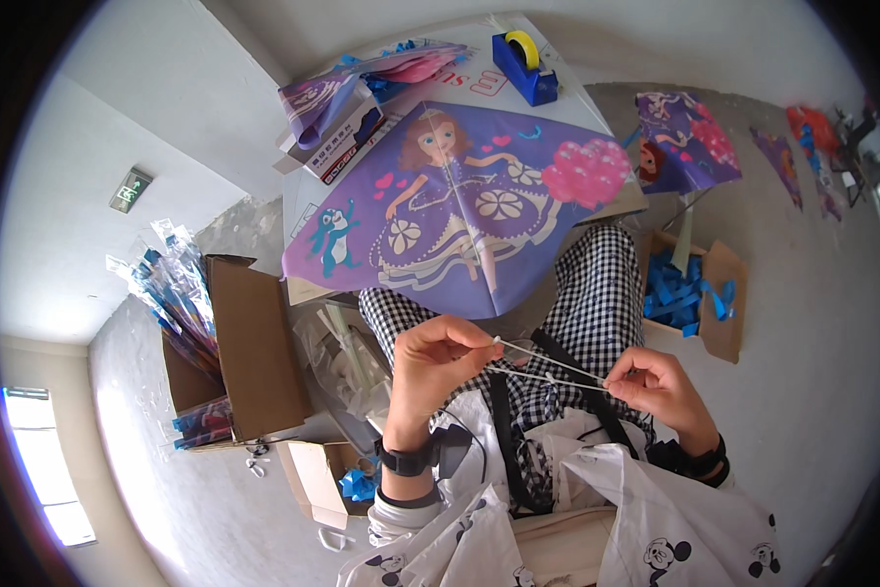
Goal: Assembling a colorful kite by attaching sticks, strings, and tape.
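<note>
Above my lap, a white string [551, 379] is stretched in two strands between my hands, with a small knot or bead along the lower one. My left hand [443, 358] pinches one end between thumb and forefinger, where a small white bit shows at the fingertips. At the other end, my right hand [661, 389] is closed on the string with thumb and fingers together. Just beyond my hands, a purple kite [474, 220] printed with a princess figure lies spread on the table, its lower tip hanging over the near edge. Neither hand touches the kite.
A blue tape dispenser [526, 70] and folded kite sheets [327, 103] rest on the table [582, 117]. On the left stands a cardboard box [254, 342] of bagged kites. An open box [723, 328] at right holds blue strips. Another printed kite [689, 142] hangs beyond the table's right edge.
</note>
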The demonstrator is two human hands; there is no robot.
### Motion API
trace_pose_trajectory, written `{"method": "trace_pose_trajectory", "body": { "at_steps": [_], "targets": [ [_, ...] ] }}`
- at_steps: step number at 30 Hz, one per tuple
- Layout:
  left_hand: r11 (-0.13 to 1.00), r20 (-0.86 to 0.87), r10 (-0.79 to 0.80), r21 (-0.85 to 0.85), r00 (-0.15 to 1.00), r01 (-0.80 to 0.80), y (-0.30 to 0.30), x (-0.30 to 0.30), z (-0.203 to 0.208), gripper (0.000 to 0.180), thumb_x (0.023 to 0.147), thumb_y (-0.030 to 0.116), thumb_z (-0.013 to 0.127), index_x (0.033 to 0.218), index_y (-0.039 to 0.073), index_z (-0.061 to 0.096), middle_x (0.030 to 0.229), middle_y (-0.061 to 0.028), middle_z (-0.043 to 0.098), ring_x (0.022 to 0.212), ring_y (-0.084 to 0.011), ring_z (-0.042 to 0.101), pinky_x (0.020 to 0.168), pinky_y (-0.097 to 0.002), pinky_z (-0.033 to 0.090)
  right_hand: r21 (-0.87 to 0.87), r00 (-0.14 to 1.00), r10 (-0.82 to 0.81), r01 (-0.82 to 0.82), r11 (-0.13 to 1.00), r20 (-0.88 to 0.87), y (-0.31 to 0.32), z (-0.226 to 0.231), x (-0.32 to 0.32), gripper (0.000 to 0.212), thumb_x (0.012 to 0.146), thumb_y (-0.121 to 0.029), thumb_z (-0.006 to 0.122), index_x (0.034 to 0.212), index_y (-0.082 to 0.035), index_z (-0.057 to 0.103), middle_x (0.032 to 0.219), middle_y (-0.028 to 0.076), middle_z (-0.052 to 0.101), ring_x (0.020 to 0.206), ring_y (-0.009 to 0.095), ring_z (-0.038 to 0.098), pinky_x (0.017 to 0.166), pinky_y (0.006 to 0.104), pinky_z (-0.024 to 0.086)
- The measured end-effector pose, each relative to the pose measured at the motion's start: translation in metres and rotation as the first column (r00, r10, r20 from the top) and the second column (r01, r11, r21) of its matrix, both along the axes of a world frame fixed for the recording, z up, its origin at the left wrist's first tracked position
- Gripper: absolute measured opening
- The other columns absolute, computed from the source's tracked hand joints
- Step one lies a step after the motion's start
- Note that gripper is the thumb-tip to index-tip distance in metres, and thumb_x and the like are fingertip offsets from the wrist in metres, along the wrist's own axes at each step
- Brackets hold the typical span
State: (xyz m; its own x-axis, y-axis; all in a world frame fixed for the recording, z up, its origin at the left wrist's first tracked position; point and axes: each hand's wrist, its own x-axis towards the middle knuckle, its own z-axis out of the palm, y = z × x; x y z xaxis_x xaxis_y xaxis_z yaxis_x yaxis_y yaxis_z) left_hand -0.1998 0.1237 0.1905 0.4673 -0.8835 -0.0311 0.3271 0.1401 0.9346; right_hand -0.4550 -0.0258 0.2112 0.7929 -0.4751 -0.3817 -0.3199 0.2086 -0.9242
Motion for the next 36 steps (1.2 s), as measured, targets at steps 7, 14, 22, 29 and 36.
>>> {"method": "trace_pose_trajectory", "body": {
  "at_steps": [7,14,22,29,36],
  "targets": [
    [0.996,-0.117,-0.071,-0.055,0.991,0.065,0.006,0.006,-0.004,0.014,0.077,-0.016,0.064,0.083,-0.003,0.064,0.084,-0.0087,0.065,0.080,-0.0190,0.068,0.078,-0.0297,0.056,-0.021,1.000,-0.007,0.006,1.000,-0.031,0.010,0.010,0.007,0.008,0.089,-0.005,0.066,0.088,0.001,0.061,0.081,-0.001,0.060,0.068,0.002,0.052,0.060,0.0169,0.044],
    [0.971,-0.392,-0.227,-0.164,0.891,0.175,0.002,0.015,-0.023,0.012,0.078,-0.012,0.064,0.082,-0.001,0.062,0.082,-0.0114,0.066,0.074,-0.0194,0.067,0.071,-0.0296,0.055,0.199,0.996,0.083,-0.075,0.977,-0.033,0.003,0.005,0.011,0.008,0.089,-0.005,0.065,0.087,0.001,0.061,0.080,-0.002,0.059,0.066,0.001,0.049,0.056,0.0162,0.040],
    [0.983,-0.405,-0.175,-0.130,0.897,0.133,-0.008,0.020,-0.023,0.011,0.077,-0.011,0.063,0.080,0.000,0.062,0.080,-0.0117,0.067,0.071,-0.0189,0.065,0.068,-0.0290,0.053,-0.007,0.998,0.067,-0.067,0.998,-0.009,-0.018,0.007,0.029,0.010,0.089,-0.007,0.066,0.087,0.001,0.062,0.079,-0.001,0.060,0.067,0.002,0.053,0.057,0.0164,0.043],
    [0.985,-0.276,-0.166,0.005,0.947,0.174,-0.036,0.046,-0.025,0.007,0.083,-0.004,0.064,0.089,0.000,0.064,0.088,-0.0126,0.069,0.085,-0.0208,0.068,0.080,-0.0305,0.054,-0.068,0.995,0.095,-0.095,0.993,-0.002,-0.051,-0.001,0.044,0.009,0.090,-0.006,0.064,0.086,0.000,0.059,0.079,-0.001,0.059,0.064,0.002,0.052,0.056,0.0189,0.043],
    [0.737,0.831,-0.507,0.556,0.229,-0.385,-0.042,0.033,-0.118,0.027,0.093,0.014,0.057,0.117,0.003,0.064,0.127,-0.0095,0.060,0.113,-0.0203,0.059,0.095,-0.0319,0.044,-0.242,0.998,-0.049,0.057,0.969,0.037,-0.075,-0.037,0.038,0.009,0.091,-0.005,0.062,0.085,0.000,0.057,0.078,-0.001,0.059,0.063,0.002,0.052,0.055,0.0179,0.041]
  ]
}}
